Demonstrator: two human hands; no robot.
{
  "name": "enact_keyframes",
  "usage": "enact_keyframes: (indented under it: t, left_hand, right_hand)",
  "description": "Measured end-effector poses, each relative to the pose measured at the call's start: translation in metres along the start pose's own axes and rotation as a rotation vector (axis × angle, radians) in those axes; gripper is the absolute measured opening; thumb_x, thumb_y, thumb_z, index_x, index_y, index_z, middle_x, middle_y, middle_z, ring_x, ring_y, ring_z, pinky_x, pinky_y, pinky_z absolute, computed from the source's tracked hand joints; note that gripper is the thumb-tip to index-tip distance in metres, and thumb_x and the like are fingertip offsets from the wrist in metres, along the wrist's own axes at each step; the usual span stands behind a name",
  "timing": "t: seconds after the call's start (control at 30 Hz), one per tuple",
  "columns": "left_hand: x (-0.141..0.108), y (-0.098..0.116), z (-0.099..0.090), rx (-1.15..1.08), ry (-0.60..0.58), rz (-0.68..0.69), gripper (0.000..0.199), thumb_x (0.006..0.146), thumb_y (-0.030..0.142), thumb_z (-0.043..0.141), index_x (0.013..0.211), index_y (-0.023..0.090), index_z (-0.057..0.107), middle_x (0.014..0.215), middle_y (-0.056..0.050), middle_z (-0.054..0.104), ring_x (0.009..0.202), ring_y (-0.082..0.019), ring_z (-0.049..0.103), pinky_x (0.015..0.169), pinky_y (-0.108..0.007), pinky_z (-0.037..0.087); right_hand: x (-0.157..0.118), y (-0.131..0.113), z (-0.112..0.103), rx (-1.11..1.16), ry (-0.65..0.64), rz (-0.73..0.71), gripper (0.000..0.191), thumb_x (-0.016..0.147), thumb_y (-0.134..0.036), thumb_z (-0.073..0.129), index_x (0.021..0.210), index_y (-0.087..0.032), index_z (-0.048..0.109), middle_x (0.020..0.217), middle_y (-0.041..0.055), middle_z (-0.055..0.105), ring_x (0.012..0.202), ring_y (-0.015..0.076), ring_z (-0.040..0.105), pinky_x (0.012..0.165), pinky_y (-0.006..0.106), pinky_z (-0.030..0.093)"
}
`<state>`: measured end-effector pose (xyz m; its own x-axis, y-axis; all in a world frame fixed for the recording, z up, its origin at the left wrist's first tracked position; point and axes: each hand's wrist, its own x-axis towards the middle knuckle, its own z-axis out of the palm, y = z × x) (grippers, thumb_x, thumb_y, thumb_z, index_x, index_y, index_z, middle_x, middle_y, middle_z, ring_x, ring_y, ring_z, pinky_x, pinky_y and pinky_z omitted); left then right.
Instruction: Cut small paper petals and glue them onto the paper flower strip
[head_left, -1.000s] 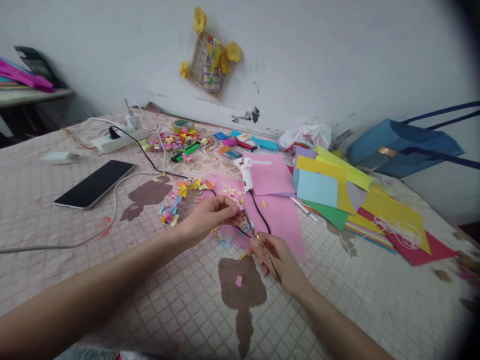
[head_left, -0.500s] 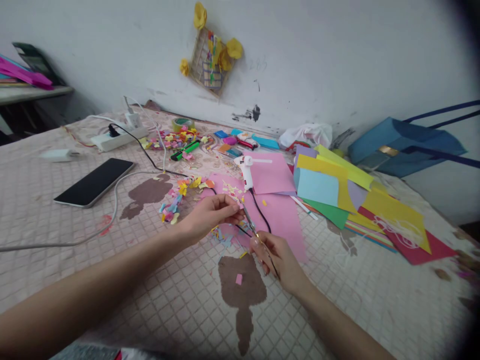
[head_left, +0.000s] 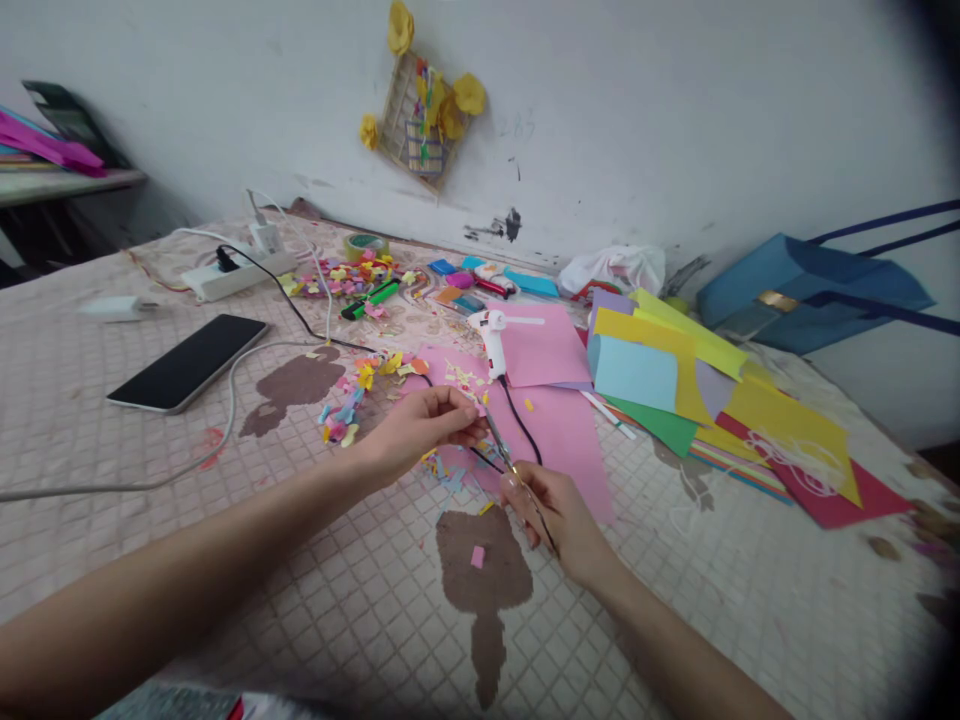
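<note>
My right hand [head_left: 559,520] is closed around a slim pair of scissors [head_left: 499,442], whose metal blades point up and left toward my other hand. Fingers cover most of the handles. My left hand [head_left: 439,420] pinches a small piece of pink paper [head_left: 482,408] right at the blade tips; my fingertips hide much of it. Below the hands, a little pink paper scrap [head_left: 478,556] lies on a brown patch of the tablecloth. Just beyond them rests a white glue gun [head_left: 493,345] on pink paper sheets [head_left: 547,350], its black cord running back under the scissors.
Paper flowers [head_left: 349,415] form a curved strip left of my hands. Colored sheets [head_left: 645,375] are stacked at the right, with white string [head_left: 795,465] on them. A phone [head_left: 191,362], power strip [head_left: 236,275] and green cutter [head_left: 371,300] lie left. A blue bag [head_left: 810,290] stands back right.
Almost nothing differs. Both hands keep the same hold and place, and the scissors stay beside the pink paper.
</note>
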<state>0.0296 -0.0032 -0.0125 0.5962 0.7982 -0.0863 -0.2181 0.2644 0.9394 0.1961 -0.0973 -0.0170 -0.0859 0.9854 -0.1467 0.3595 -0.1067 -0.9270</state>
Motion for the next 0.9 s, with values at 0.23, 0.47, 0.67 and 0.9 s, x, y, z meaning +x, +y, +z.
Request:
enact_keyframes:
  t: [0.23,0.47,0.67,0.9]
  left_hand:
    - [0.0007,-0.0006,-0.0021,0.025,-0.008,0.005,0.016,0.077,0.026,0.062,0.075,0.012,0.054,0.076,-0.004,0.065,0.07,-0.01,0.062,0.073,-0.027,0.048]
    - [0.0018,-0.0007,-0.0043,0.056,0.007,0.0,0.016,0.078,0.027,0.061,0.076,0.012,0.054,0.076,-0.003,0.065,0.071,-0.01,0.062,0.074,-0.028,0.048]
    - [0.0025,-0.0001,-0.005,0.081,0.01,-0.002,0.015,0.077,0.026,0.061,0.076,0.012,0.055,0.074,-0.003,0.065,0.069,-0.01,0.062,0.073,-0.027,0.048]
    - [0.0028,0.0019,-0.0067,0.13,0.012,0.009,0.015,0.077,0.025,0.062,0.076,0.012,0.056,0.073,-0.003,0.065,0.07,-0.011,0.062,0.072,-0.026,0.048]
  right_hand:
    - [0.0009,0.001,-0.0013,-0.022,-0.01,-0.014,0.044,0.08,-0.059,0.043,0.06,-0.02,0.039,0.048,-0.0064,0.034,0.042,0.0088,0.034,0.04,0.021,0.026]
    - [0.0001,-0.0003,-0.0013,-0.08,0.005,-0.039,0.044,0.08,-0.057,0.043,0.057,-0.02,0.038,0.046,-0.0056,0.035,0.044,0.0096,0.033,0.041,0.022,0.025]
    - [0.0008,0.0043,-0.0027,-0.136,0.012,-0.068,0.04,0.083,-0.05,0.044,0.057,-0.02,0.037,0.05,-0.005,0.034,0.047,0.01,0.032,0.044,0.022,0.024]
    - [0.0009,0.0086,-0.0057,-0.263,0.014,-0.093,0.035,0.085,-0.041,0.045,0.059,-0.019,0.037,0.053,-0.0047,0.035,0.05,0.0103,0.031,0.047,0.022,0.024]
